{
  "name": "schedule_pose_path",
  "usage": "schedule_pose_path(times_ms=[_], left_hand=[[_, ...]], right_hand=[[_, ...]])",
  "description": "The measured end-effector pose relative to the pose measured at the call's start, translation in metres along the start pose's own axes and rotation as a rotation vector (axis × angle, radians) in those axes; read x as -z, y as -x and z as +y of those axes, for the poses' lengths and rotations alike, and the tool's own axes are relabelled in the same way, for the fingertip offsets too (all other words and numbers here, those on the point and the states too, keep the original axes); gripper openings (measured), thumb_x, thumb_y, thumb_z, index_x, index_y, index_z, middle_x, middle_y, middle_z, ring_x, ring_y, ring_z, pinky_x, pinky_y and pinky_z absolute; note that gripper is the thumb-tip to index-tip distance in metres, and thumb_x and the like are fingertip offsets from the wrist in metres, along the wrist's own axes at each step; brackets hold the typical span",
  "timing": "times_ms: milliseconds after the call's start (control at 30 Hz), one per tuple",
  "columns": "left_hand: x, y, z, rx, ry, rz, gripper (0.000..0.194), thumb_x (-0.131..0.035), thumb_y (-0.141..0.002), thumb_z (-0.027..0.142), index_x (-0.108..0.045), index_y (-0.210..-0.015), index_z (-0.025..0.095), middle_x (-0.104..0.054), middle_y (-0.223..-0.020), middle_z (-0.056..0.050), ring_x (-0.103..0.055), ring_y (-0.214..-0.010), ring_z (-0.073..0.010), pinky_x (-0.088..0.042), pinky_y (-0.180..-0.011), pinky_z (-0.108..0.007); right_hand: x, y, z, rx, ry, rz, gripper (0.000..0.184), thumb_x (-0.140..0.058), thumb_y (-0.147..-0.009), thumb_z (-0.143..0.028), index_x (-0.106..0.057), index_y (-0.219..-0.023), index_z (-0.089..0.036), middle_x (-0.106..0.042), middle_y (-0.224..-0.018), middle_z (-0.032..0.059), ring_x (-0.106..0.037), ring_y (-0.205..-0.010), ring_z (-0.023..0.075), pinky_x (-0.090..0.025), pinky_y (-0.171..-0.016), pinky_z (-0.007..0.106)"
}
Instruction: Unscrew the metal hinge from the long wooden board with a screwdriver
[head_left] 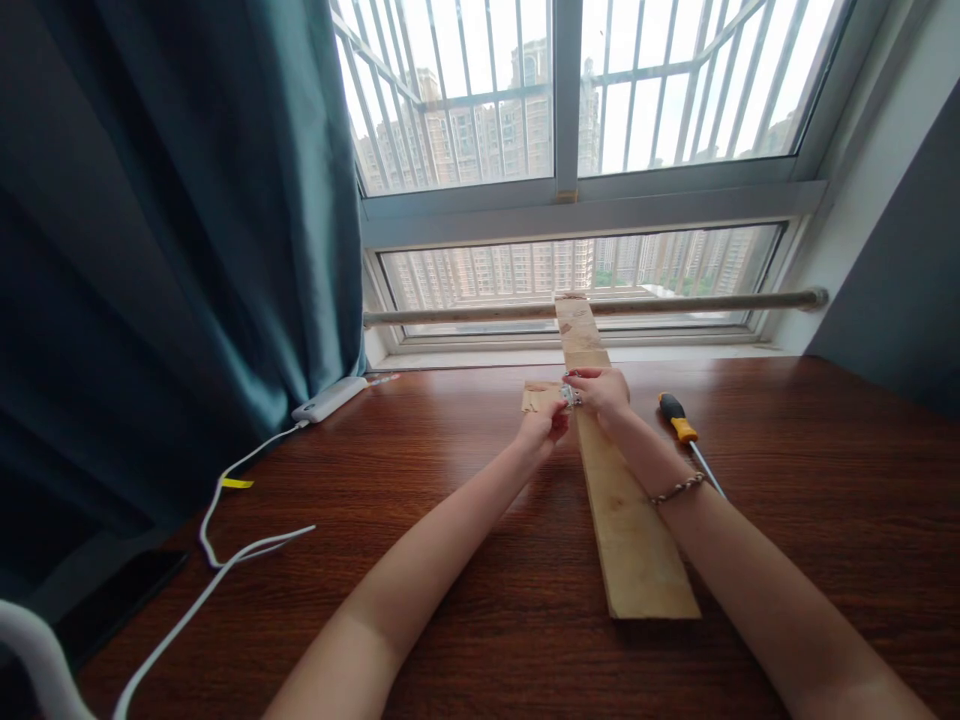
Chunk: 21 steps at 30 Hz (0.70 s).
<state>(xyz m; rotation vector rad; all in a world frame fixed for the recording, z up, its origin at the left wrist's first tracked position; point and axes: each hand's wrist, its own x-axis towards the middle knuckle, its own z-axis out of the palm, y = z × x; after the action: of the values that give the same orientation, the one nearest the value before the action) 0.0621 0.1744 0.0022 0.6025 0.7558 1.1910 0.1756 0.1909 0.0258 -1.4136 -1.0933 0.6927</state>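
Although partly covered by fingertips, shows near the centre as a small, silvery metal fitting [571,397], set at the left edge of a long board [645,550]; too small and too screened to make out in detail. Left of this edge, note a short board [534,397], with lower right corner hidden behind the left hand [543,428]; impossible to tell whether touching the long board or just beside it. Note also the screwdriver [679,420], black and yellow at the handle, right of the long board, with tip lost behind the right forearm [750,570]. Cut off at the lower left corner, find a thick white curved object [34,640], hard to identify.

See the left hand curled almost closed, with thumb and fingertips pinched at the metal fitting from the near left side. Compare the right hand [607,393], bent over the long board, with thumb and forefinger drawn together on the same fitting; remaining fingers largely hidden.

Find the long board laid lengthwise on the brown tabletop [465,620], far end overlapping in view the horizontal rail [465,315]; contact there not determinable. Farther left, note a white power strip [330,400] beside the curtain [300,200], trailing a white cable [218,564].
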Motion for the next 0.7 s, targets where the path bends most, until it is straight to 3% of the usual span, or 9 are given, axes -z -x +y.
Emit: schedule_pose_path(times_ms=[333,533,700], left_hand=[[0.000,0.002,0.000,0.041,0.018,0.037,0.008,-0.067,-0.070,0.010,-0.059,-0.073,0.012,-0.057,-0.055,0.002,-0.047,-0.042,-0.0041,-0.038,-0.045,-0.016],[0.008,-0.002,0.005,-0.030,-0.046,0.163,0.011,-0.066,-0.073,0.020,-0.056,-0.074,0.015,-0.056,-0.055,0.002,-0.052,-0.045,-0.0073,-0.039,-0.046,-0.019],[0.024,-0.013,0.018,-0.118,-0.130,0.303,0.010,-0.064,-0.072,0.017,-0.054,-0.074,0.016,-0.056,-0.057,0.003,-0.049,-0.043,-0.0051,-0.037,-0.045,-0.017]], right_hand=[[0.004,0.006,-0.010,0.068,-0.462,0.039,0.034,-0.082,-0.048,-0.036,-0.074,-0.074,-0.015,-0.073,-0.075,0.0061,-0.065,-0.076,0.0202,-0.047,-0.070,0.030],[0.003,0.007,-0.005,0.149,-0.478,0.014,0.031,-0.081,-0.052,-0.036,-0.075,-0.075,-0.017,-0.074,-0.079,0.0059,-0.066,-0.078,0.0201,-0.048,-0.077,0.031],[0.004,0.006,-0.002,0.124,-0.426,0.041,0.031,-0.081,-0.051,-0.036,-0.075,-0.075,-0.017,-0.074,-0.076,0.0060,-0.067,-0.076,0.0204,-0.049,-0.073,0.031]])
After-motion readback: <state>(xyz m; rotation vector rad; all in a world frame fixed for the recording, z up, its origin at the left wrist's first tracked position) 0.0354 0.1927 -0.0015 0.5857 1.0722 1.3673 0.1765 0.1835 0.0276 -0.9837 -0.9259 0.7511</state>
